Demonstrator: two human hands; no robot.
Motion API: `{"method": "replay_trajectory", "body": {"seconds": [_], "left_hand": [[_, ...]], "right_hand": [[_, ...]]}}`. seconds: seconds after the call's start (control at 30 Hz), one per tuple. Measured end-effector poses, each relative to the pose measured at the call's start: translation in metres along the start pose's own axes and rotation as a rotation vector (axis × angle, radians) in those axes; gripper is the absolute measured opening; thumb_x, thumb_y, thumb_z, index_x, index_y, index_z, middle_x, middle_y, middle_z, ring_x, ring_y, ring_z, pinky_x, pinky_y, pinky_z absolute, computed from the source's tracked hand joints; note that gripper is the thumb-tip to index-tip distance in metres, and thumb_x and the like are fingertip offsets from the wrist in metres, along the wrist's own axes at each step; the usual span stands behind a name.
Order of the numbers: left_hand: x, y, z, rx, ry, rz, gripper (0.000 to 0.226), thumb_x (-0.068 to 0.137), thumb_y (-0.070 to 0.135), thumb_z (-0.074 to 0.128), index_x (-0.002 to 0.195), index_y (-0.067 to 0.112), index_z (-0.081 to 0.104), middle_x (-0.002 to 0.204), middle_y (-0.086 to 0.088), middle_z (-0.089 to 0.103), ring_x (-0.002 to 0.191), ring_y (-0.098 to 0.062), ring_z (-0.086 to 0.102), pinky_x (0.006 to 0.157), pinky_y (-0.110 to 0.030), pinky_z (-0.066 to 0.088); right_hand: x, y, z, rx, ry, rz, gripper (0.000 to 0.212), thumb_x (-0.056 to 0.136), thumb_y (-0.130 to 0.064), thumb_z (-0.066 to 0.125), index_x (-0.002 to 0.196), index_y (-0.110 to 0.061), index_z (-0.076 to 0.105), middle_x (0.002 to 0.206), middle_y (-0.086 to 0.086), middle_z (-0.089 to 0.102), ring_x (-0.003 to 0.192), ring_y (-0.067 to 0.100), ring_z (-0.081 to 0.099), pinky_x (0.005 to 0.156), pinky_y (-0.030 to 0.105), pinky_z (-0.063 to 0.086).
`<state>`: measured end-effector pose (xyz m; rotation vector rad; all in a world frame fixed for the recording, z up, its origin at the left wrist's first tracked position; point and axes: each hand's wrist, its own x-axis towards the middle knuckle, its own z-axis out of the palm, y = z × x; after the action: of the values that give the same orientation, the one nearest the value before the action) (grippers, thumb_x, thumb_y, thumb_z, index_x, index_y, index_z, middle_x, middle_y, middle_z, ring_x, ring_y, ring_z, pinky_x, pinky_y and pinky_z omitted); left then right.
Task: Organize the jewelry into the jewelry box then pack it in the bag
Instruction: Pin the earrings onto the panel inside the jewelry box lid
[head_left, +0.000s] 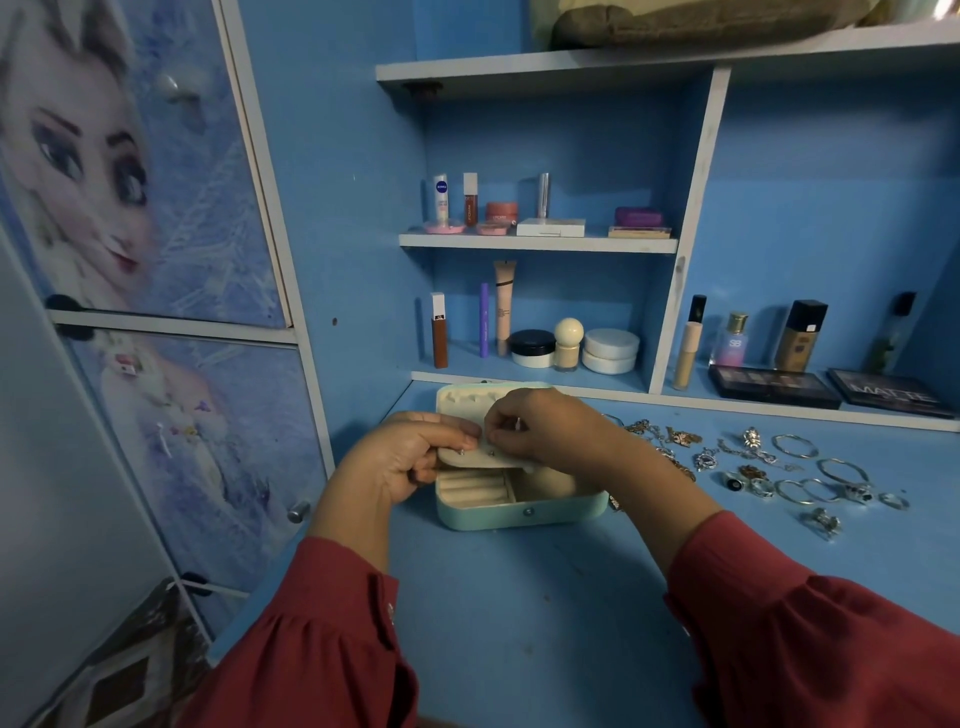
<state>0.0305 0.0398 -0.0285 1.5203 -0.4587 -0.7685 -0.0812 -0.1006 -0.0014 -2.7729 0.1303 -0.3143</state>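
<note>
The left hand (410, 457) grips the left end of a cream earring panel (485, 458) held just above the open jewelry box (519, 512). The right hand (535, 428) pinches a small stud (518, 425) at the panel — best pushed in straight, panel steadied. Loose jewelry (769, 467) lies right on the surface (545, 597) — no bag visible.

Mint-green jewelry box (519, 514) with cream lining — just below the fingers (498, 431); blue desk (519, 597); dark red sleeves (810, 644) — unpatterned.
</note>
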Motion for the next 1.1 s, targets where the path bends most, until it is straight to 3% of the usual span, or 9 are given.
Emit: {"method": "replay_trajectory", "body": {"seconds": [0.53,0.73,0.9,1.03,1.1], "left_hand": [[0.000,0.000,0.000,0.007,0.001,-0.006,0.020,0.081,-0.012,0.059,0.078,0.005,0.068,0.050,-0.001,0.058,0.027,-0.002,0.023,0.031,-0.012,0.016],[-0.002,0.002,-0.001,0.000,-0.009,-0.001,0.017,0.082,-0.007,0.062,0.078,0.006,0.071,0.057,-0.002,0.060,0.030,-0.002,0.023,0.034,-0.013,0.016],[-0.005,0.007,-0.003,-0.089,-0.052,-0.023,0.006,0.082,0.003,0.067,0.087,0.004,0.070,0.058,0.000,0.061,0.034,-0.003,0.025,0.034,-0.015,0.018],[-0.005,0.008,-0.002,-0.102,-0.061,-0.005,0.012,0.084,0.010,0.066,0.093,0.004,0.068,0.057,0.003,0.059,0.035,-0.003,0.026,0.034,-0.015,0.019],[-0.005,0.008,-0.002,-0.116,-0.058,0.004,0.012,0.088,0.016,0.062,0.092,0.007,0.068,0.068,-0.005,0.069,0.035,-0.003,0.025,0.033,-0.014,0.019]], "right_hand": [[0.003,0.000,-0.001,-0.026,-0.021,-0.008,0.015,0.089,-0.021,0.057,0.097,-0.020,0.069,0.098,-0.005,0.064,0.086,0.012,0.054,0.074,0.028,0.044],[-0.004,0.006,-0.009,0.173,0.049,0.038,0.014,0.093,-0.020,0.057,0.100,-0.023,0.068,0.090,-0.012,0.065,0.077,0.000,0.055,0.070,0.018,0.044],[-0.023,0.027,-0.032,0.292,0.090,0.170,0.017,0.096,-0.019,0.052,0.105,-0.027,0.064,0.088,-0.010,0.072,0.087,0.012,0.066,0.080,0.033,0.054],[-0.045,0.052,-0.042,0.306,0.154,0.227,0.018,0.095,-0.018,0.054,0.098,-0.032,0.064,0.090,-0.009,0.071,0.080,0.012,0.065,0.060,0.026,0.050],[-0.055,0.063,-0.044,0.321,0.172,0.261,0.016,0.093,-0.019,0.056,0.095,-0.034,0.063,0.089,-0.009,0.072,0.085,0.020,0.067,0.071,0.035,0.055]]}}
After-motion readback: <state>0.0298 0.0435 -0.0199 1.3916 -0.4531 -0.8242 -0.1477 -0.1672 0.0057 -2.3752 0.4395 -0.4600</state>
